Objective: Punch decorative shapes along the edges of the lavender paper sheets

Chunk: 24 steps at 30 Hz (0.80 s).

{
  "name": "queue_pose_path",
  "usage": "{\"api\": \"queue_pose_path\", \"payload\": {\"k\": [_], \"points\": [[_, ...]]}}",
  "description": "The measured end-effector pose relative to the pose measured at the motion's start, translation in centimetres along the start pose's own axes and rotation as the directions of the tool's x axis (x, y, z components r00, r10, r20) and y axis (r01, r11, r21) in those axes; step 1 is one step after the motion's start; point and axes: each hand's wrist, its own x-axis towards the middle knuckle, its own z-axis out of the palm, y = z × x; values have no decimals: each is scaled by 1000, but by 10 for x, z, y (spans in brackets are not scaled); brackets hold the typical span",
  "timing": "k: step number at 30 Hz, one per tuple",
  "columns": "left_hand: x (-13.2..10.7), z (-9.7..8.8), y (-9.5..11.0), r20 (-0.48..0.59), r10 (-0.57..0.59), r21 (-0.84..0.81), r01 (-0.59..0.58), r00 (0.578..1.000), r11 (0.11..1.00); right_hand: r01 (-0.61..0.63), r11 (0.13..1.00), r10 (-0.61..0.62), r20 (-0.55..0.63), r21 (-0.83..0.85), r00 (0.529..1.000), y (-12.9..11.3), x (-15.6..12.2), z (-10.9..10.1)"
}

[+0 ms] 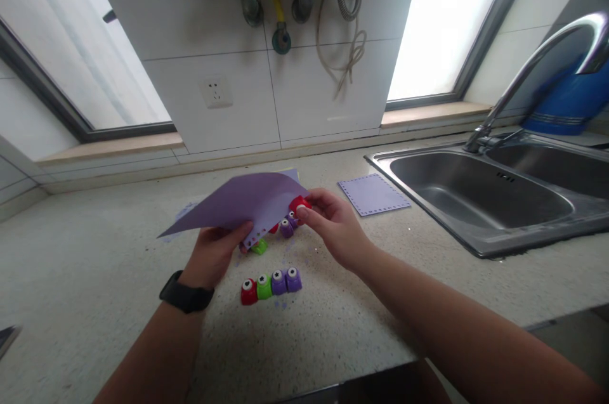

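Observation:
My left hand [221,248] pinches the near edge of a purple sheet of paper [238,199], which bows upward above the counter. A row of small punched holes runs along that edge. In my right hand [333,220] is a red craft punch [300,205], held at the sheet's right corner; whether the paper sits in its slot I cannot tell. More punches lie partly hidden under the sheet, among them a purple punch [286,228] and a green punch [259,247]. Closer to me stands a row of several punches [271,285] in red, green and purple.
On the right of the counter [361,302] lies a purple sheet with punched edges [374,195]. Beyond it is a steel double sink [476,242] with a faucet [514,77]. Tiny purple paper bits [280,305] dot the counter. A tiled wall with a socket [217,92] stands behind.

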Motion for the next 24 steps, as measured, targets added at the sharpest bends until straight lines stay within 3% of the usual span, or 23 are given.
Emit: {"api": "queue_pose_path", "payload": {"k": [8,15,24], "points": [[-3,3,9,92,-38,76,31,995,997,-216,962,221,-13,169,975,9,3,2],[-8,12,19,234,-50,159,13,971,987,-308,941,304,50,139,951,15,2,5],[-10,14,20,259,-60,226,0,964,974,-395,904,374,144,164,916,22,0,6]]}}
